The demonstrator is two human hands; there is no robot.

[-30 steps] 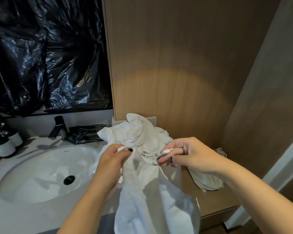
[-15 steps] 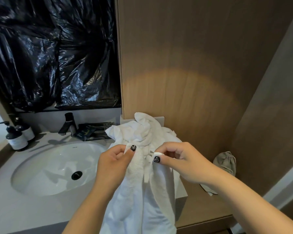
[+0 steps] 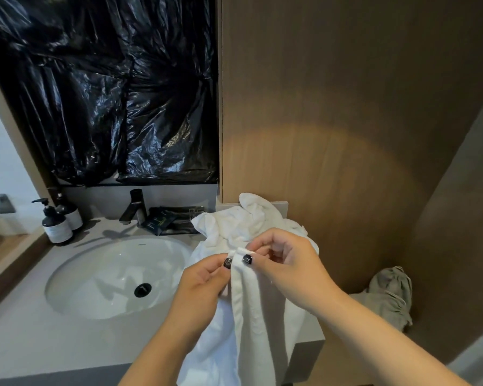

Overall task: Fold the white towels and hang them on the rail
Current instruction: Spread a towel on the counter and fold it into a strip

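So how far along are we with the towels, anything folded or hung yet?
Nothing looks done: no folded towel and no rail in view. In hand: the left hand and right hand pinch the top edge of one white towel, which hangs unfolded. Left: fold it, then the crumpled white pile on the counter, and hang them.
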